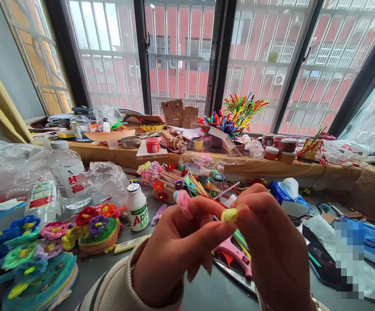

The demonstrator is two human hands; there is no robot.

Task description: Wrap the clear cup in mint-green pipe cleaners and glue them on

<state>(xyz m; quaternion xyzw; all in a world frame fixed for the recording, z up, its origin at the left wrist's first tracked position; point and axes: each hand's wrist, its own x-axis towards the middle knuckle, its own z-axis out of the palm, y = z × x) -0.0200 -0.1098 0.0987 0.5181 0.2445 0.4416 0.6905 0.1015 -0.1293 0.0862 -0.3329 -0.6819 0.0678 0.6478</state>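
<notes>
My left hand (174, 246) and my right hand (271, 242) are raised together over the table, fingertips meeting. Between them sits a small yellow fuzzy coil (229, 214), pinched by my left thumb and my right fingers. A pink fuzzy loop (183, 203) sticks up from my left fingers. A pink glue gun (234, 255) lies on the table right under my hands. Both hands are closed in a pinch.
Finished fuzzy flowers (96, 226) and coasters (28, 268) lie at the left. A small white bottle (137, 206), a water bottle (69, 175), plastic bags, a tissue pack (287, 196) and a bundle of coloured pipe cleaners (236, 114) crowd the table and sill.
</notes>
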